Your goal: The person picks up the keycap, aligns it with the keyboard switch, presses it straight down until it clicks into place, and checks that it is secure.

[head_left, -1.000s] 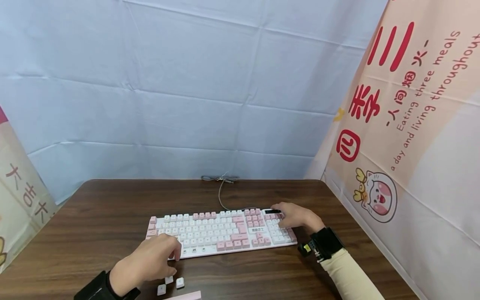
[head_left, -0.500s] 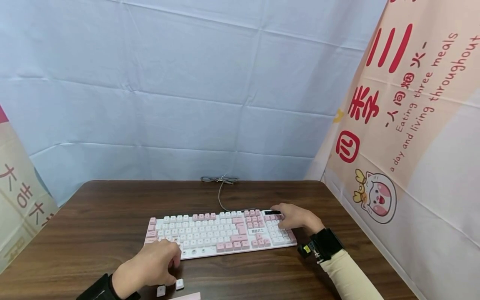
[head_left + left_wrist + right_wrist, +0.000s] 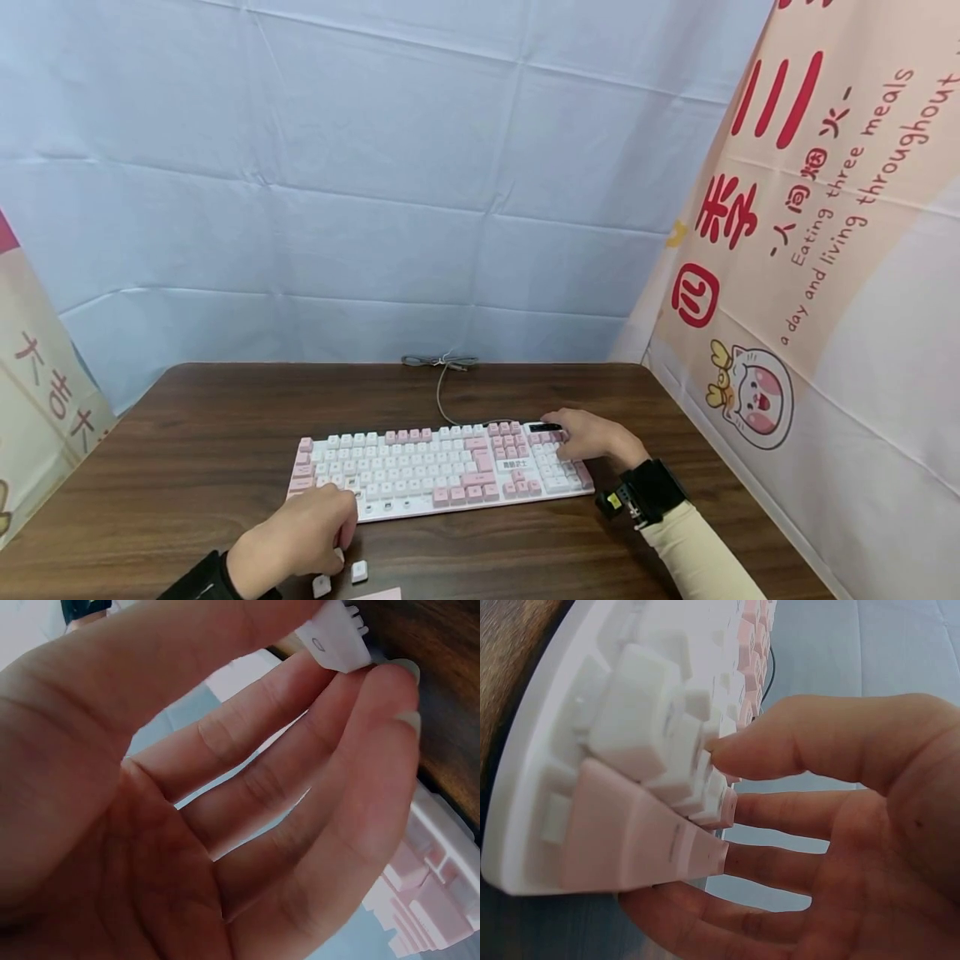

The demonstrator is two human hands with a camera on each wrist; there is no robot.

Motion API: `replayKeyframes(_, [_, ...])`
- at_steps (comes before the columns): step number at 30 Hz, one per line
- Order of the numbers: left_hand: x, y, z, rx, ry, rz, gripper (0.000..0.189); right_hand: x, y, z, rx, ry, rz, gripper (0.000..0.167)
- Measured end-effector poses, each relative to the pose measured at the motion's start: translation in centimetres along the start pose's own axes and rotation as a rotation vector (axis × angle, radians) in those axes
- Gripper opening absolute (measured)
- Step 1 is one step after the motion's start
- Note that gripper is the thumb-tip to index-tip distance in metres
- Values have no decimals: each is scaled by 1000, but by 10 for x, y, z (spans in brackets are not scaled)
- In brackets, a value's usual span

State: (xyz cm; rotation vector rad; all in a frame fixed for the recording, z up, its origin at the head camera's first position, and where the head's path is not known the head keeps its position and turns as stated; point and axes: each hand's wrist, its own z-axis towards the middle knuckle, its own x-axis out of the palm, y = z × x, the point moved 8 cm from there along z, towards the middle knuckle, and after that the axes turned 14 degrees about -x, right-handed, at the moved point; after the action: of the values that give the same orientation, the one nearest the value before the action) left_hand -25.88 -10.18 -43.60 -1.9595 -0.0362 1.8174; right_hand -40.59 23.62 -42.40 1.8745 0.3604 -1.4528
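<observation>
A white and pink keyboard point(image 3: 420, 467) lies on the table; a few uncapped switches point(image 3: 387, 506) show along its front row. In front of its left end, my left hand point(image 3: 307, 529) pinches a loose white keycap point(image 3: 337, 637) between thumb and fingertips, the stem side facing outward. Two more white keycaps, one nearer point(image 3: 322, 586) and one to the right point(image 3: 359, 572), lie on the wood beside that hand. My right hand point(image 3: 592, 435) holds the keyboard's far right corner, thumb on the white number keys point(image 3: 634, 712) and fingers round the edge by a tall pink key point(image 3: 630, 832).
The keyboard's grey cable point(image 3: 442, 392) runs back to a tied coil point(image 3: 440, 360) at the rear table edge. A pink flat-edged object point(image 3: 381, 594) pokes in at the bottom. Cloth hangs behind point(image 3: 375, 208) and at both sides of the brown table point(image 3: 247, 400).
My left hand has drawn slightly back towards me, and its thumb and fingers have come together on a keycap that lay loose on the table. My right hand has stayed put.
</observation>
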Motion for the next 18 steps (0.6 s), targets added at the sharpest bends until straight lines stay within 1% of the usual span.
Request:
replayKeyframes(7, [-4, 1, 0, -15, 23, -22, 30, -1, 1, -1, 0, -8, -3, 67])
replayKeyframes(13, [-6, 2, 1, -12, 3, -27, 30, -1, 3, -2, -12, -10, 2, 66])
replayKeyframes(18, [-9, 3, 2, -25, 21, -68, 26, -1, 3, -2, -9, -7, 8, 66])
